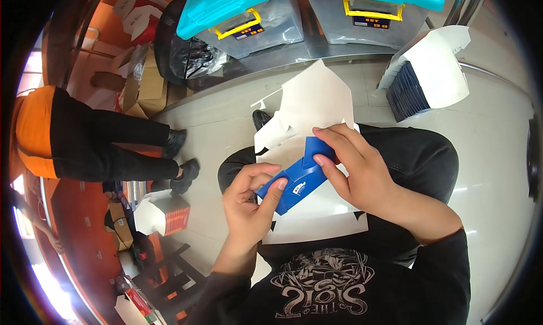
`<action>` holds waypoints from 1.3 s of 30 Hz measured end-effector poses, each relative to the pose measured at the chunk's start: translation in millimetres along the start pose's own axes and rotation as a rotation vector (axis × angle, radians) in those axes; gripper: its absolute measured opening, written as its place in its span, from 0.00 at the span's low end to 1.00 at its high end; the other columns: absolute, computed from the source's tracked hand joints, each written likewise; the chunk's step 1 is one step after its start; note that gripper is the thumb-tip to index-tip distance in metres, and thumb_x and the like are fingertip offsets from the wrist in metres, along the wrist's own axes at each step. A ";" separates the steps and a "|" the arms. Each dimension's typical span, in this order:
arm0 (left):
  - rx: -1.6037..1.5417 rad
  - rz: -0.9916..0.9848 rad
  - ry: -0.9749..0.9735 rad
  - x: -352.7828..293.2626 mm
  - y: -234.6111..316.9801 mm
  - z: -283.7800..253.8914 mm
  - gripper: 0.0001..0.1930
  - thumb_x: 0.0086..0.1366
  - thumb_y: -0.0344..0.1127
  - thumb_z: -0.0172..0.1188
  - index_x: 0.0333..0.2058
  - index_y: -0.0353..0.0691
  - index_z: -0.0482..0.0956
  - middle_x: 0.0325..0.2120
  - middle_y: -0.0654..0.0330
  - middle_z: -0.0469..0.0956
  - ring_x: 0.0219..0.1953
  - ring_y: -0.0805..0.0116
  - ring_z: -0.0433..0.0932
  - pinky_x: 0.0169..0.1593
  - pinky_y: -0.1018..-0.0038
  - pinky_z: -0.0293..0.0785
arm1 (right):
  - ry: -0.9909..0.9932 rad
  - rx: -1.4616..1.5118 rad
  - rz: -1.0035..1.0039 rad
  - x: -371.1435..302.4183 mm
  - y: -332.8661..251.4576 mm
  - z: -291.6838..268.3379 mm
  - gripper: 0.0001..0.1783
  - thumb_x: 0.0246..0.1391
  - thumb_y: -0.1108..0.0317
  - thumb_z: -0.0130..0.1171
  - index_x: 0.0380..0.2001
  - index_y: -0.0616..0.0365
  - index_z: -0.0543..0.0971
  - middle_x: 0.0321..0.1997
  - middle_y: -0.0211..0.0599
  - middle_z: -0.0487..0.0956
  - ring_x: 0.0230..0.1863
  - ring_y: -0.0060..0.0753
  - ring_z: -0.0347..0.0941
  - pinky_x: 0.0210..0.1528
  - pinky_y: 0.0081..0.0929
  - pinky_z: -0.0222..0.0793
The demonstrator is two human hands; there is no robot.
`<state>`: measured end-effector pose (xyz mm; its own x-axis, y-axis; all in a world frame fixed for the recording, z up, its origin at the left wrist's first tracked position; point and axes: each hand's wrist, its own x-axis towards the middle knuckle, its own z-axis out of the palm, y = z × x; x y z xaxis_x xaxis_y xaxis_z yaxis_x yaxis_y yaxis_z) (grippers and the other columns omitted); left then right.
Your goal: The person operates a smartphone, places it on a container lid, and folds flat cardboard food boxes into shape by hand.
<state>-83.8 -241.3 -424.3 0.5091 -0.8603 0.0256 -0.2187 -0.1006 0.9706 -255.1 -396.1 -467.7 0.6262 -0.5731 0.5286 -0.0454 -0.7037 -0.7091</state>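
Observation:
Between my two hands is a small blue folded card carton (pixel 300 185) with a white printed mark, tilted over my lap. My left hand (pixel 249 203) pinches its lower left end, thumb on the near face and fingers behind. At the upper right end, my right hand (pixel 359 169) grips a raised blue flap between thumb and fingers. Under the carton, a white cut cardboard blank (pixel 317 99) lies unfolded across my legs, with tabs along its edges. My hands hide part of the carton's ends.
On the floor at right stands an open white carton (pixel 447 85) with a stack of dark blue flat pieces (pixel 406 93). Ahead, clear storage bins with turquoise lids (pixel 243 34) rest on a metal surface. A person (pixel 102 138) stands at left, near a white-and-red box (pixel 164 215).

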 end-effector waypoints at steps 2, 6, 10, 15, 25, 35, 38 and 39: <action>-0.008 -0.002 -0.035 0.9 0.3 0.0 0.13 0.69 0.19 0.68 0.51 0.32 0.80 0.33 0.60 0.88 0.35 0.81 0.82 0.44 0.83 0.75 | -0.002 0.040 -0.004 -1.7 1.4 2.2 0.24 0.64 0.69 0.67 0.61 0.65 0.77 0.52 0.48 0.79 0.43 0.51 0.82 0.41 0.37 0.82; 0.014 0.044 -0.119 1.9 -5.8 2.9 0.13 0.69 0.19 0.68 0.51 0.32 0.80 0.31 0.63 0.86 0.34 0.82 0.81 0.43 0.83 0.73 | 0.018 -0.055 -0.044 -6.0 1.4 6.5 0.23 0.61 0.67 0.71 0.57 0.62 0.79 0.52 0.44 0.80 0.46 0.49 0.83 0.46 0.37 0.81; 0.028 0.034 0.007 -0.1 -6.5 0.1 0.16 0.66 0.19 0.69 0.51 0.32 0.78 0.30 0.64 0.83 0.33 0.83 0.77 0.39 0.85 0.68 | -0.053 0.040 -0.104 1.9 2.6 6.4 0.22 0.58 0.66 0.73 0.54 0.59 0.81 0.52 0.42 0.81 0.46 0.44 0.83 0.46 0.37 0.82; 0.016 0.060 -0.029 2.0 -10.4 -8.5 0.17 0.66 0.19 0.69 0.52 0.31 0.77 0.29 0.63 0.83 0.32 0.82 0.76 0.40 0.84 0.68 | -0.144 0.133 -0.202 -0.2 5.2 8.4 0.21 0.59 0.67 0.72 0.56 0.58 0.82 0.55 0.39 0.81 0.47 0.42 0.83 0.44 0.34 0.83; 0.042 0.326 -0.173 7.7 -30.3 -19.8 0.19 0.62 0.20 0.73 0.49 0.31 0.77 0.35 0.58 0.82 0.39 0.71 0.76 0.52 0.72 0.72 | -0.096 0.348 0.018 -5.2 4.3 8.9 0.12 0.66 0.71 0.65 0.51 0.59 0.84 0.45 0.40 0.84 0.40 0.45 0.84 0.43 0.36 0.81; 0.018 0.247 -0.058 4.7 -27.9 -17.1 0.18 0.63 0.20 0.73 0.49 0.32 0.76 0.36 0.58 0.81 0.43 0.71 0.77 0.53 0.72 0.73 | -0.119 0.076 -0.280 -3.1 9.4 7.1 0.27 0.56 0.56 0.74 0.56 0.55 0.83 0.51 0.35 0.81 0.42 0.38 0.84 0.40 0.32 0.83; 0.035 0.311 -0.099 7.2 -31.0 -4.1 0.23 0.59 0.23 0.78 0.50 0.33 0.78 0.45 0.56 0.81 0.46 0.66 0.80 0.52 0.73 0.74 | -0.247 -0.243 -0.313 -6.4 1.3 -4.2 0.35 0.52 0.48 0.73 0.61 0.50 0.80 0.53 0.32 0.80 0.42 0.32 0.82 0.37 0.28 0.81; 0.044 0.358 -0.127 10.8 -34.3 -7.5 0.25 0.58 0.25 0.80 0.51 0.34 0.78 0.45 0.55 0.80 0.48 0.64 0.80 0.53 0.71 0.74 | -0.191 -0.248 -0.332 -8.2 5.5 -2.2 0.36 0.51 0.48 0.72 0.62 0.49 0.80 0.53 0.30 0.80 0.41 0.31 0.80 0.36 0.27 0.80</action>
<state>-64.6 -243.4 -455.5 0.2875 -0.8995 0.3290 -0.4007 0.1990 0.8943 -262.2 -396.1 -474.8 0.7697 -0.2277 0.5965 0.0123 -0.9288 -0.3703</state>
